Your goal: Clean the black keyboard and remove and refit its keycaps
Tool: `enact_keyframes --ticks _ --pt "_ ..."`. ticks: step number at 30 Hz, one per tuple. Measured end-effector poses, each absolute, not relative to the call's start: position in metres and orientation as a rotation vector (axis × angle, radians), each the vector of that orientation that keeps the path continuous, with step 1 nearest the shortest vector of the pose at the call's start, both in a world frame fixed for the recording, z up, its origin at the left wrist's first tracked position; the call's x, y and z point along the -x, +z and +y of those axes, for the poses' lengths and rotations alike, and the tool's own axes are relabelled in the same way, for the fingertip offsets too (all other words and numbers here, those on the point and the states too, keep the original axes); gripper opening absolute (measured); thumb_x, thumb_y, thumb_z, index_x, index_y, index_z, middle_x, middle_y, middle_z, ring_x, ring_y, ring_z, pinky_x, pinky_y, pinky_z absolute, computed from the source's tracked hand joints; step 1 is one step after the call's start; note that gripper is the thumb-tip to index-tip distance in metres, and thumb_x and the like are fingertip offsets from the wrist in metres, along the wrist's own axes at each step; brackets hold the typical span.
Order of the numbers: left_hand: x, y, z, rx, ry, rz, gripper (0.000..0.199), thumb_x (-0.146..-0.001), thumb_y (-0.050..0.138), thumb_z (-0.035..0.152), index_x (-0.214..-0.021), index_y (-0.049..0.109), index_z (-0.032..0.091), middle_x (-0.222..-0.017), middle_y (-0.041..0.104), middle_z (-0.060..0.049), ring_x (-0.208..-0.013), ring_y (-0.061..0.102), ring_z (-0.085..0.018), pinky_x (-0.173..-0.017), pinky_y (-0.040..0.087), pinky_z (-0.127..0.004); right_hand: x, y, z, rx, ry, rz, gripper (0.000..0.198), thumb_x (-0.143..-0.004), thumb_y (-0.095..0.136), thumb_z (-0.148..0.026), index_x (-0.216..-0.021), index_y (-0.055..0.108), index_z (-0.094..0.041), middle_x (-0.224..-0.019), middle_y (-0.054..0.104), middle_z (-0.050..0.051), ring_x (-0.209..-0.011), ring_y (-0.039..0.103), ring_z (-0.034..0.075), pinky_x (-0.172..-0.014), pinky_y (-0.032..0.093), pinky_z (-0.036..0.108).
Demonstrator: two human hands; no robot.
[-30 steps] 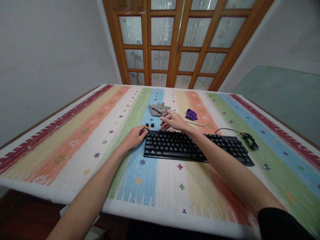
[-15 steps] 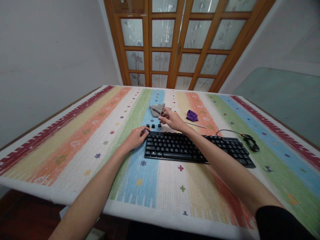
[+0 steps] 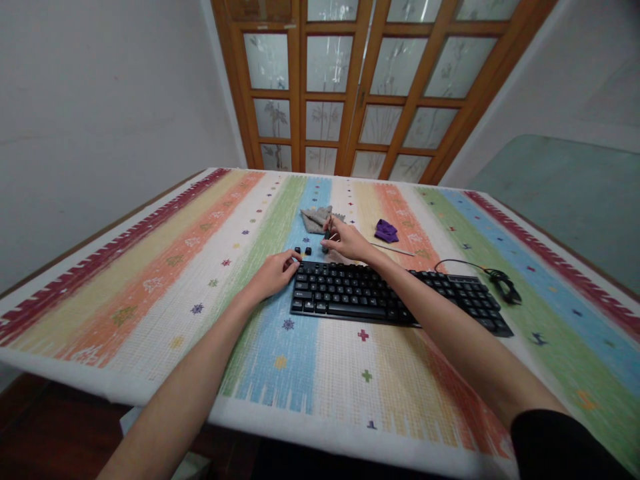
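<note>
A black keyboard (image 3: 345,293) lies across the striped tablecloth. My left hand (image 3: 275,273) grips its far left corner, thumb and fingers curled at the edge. Just beyond that corner sit two loose black keycaps (image 3: 307,251). My right hand (image 3: 347,240) is above the keyboard's far edge, its thumb and fingers pinched around a small black keycap (image 3: 327,235). Another dark piece shows just under the fingertips, partly hidden. Behind the right fingers lies a crumpled grey cloth (image 3: 314,221). My right forearm covers part of the keys.
A purple cloth (image 3: 387,231) lies right of my right hand, with a thin metal rod (image 3: 395,249) in front of it. The coiled keyboard cable (image 3: 504,287) rests at the right. Beyond the table (image 3: 165,399) stand wooden glass-paned doors (image 3: 327,63).
My right fingers have shifted slightly right, and a black keycap now shows between them. The third keycap no longer stands in its former spot beside the other two. My left hand stays put.
</note>
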State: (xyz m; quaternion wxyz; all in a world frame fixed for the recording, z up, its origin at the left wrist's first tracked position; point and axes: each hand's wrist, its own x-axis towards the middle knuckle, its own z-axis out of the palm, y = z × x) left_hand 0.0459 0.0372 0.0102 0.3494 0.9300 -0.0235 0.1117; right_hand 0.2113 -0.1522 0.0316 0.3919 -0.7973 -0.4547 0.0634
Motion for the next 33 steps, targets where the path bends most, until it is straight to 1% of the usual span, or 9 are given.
enact_keyframes --ticks 5,9,13,16,18,20,26,29,33 --pt "-0.046 0.011 0.037 -2.382 0.351 -0.060 0.022 -0.090 0.053 0.027 -0.101 0.069 0.018 -0.076 0.067 -0.002 -0.072 0.062 -0.019 -0.076 0.050 -0.033 -0.212 0.029 -0.151 1.893 0.190 -1.048 0.032 -0.079 0.070 -0.026 -0.098 0.044 -0.024 -0.073 0.059 -0.005 -0.067 0.067 0.018 -0.072 0.058 0.038" --pt "-0.050 0.015 0.030 -2.394 0.474 -0.051 0.023 -0.091 0.054 0.026 -0.106 0.069 0.019 -0.084 0.069 -0.002 -0.074 0.060 -0.017 -0.080 0.051 -0.033 -0.214 0.026 -0.152 1.783 0.243 -0.973 0.034 -0.079 0.072 -0.030 -0.096 0.043 -0.025 -0.074 0.059 -0.004 -0.067 0.069 0.019 -0.068 0.061 0.038" --pt "-0.060 0.018 0.023 -2.462 0.512 -0.141 0.025 -0.092 0.056 0.024 -0.111 0.071 0.019 -0.094 0.069 -0.004 -0.088 0.062 -0.019 -0.092 0.049 -0.036 -0.217 0.023 -0.152 1.763 0.266 -0.940 0.037 -0.078 0.075 -0.033 -0.095 0.043 -0.026 -0.074 0.059 -0.004 -0.065 0.067 0.018 -0.062 0.062 0.037" --pt "-0.072 0.019 0.020 -2.537 0.469 -0.169 0.028 -0.091 0.058 0.025 -0.113 0.073 0.016 -0.098 0.066 -0.007 -0.098 0.061 -0.023 -0.098 0.047 -0.038 -0.217 0.023 -0.152 1.762 0.277 -0.937 0.034 -0.080 0.073 -0.029 -0.095 0.043 -0.025 -0.075 0.058 -0.004 -0.063 0.066 0.017 -0.059 0.062 0.036" --pt "-0.079 0.020 0.018 -2.585 0.431 -0.161 0.030 -0.090 0.060 0.026 -0.114 0.074 0.015 -0.097 0.063 -0.008 -0.101 0.060 -0.025 -0.099 0.046 -0.040 -0.217 0.023 -0.152 1.781 0.268 -0.937 0.032 -0.080 0.071 -0.027 -0.095 0.043 -0.025 -0.079 0.058 -0.003 -0.063 0.067 0.016 -0.061 0.063 0.037" --pt "-0.086 0.020 0.017 -2.617 0.405 -0.166 0.031 -0.089 0.061 0.026 -0.115 0.075 0.017 -0.096 0.061 -0.008 -0.102 0.059 -0.027 -0.100 0.046 -0.041 -0.216 0.023 -0.152 1.805 0.262 -0.941 0.032 -0.080 0.071 -0.025 -0.096 0.043 -0.024 -0.082 0.059 -0.002 -0.065 0.067 0.016 -0.062 0.063 0.036" --pt "-0.096 0.016 0.012 -2.668 0.357 -0.214 0.030 -0.089 0.058 0.025 -0.113 0.077 0.020 -0.091 0.058 -0.007 -0.100 0.058 -0.028 -0.099 0.046 -0.044 -0.215 0.019 -0.149 1.818 0.257 -0.961 0.030 -0.081 0.069 -0.026 -0.096 0.044 -0.024 -0.084 0.061 -0.001 -0.070 0.069 0.019 -0.063 0.062 0.036" --pt "-0.100 0.015 0.012 -2.693 0.349 -0.207 0.029 -0.088 0.058 0.025 -0.109 0.078 0.022 -0.091 0.059 -0.007 -0.099 0.058 -0.027 -0.097 0.047 -0.042 -0.214 0.018 -0.146 1.848 0.216 -0.997 0.029 -0.081 0.069 -0.027 -0.097 0.046 -0.024 -0.088 0.062 0.000 -0.070 0.068 0.019 -0.069 0.060 0.038" --pt "-0.105 0.018 0.012 -2.730 0.328 -0.172 0.025 -0.086 0.060 0.025 -0.102 0.079 0.021 -0.090 0.061 -0.008 -0.097 0.059 -0.029 -0.094 0.048 -0.043 -0.209 0.022 -0.143 1.910 0.093 -1.046 0.028 -0.078 0.070 -0.026 -0.095 0.048 -0.023 -0.089 0.063 0.002 -0.079 0.066 0.021 -0.077 0.058 0.039"
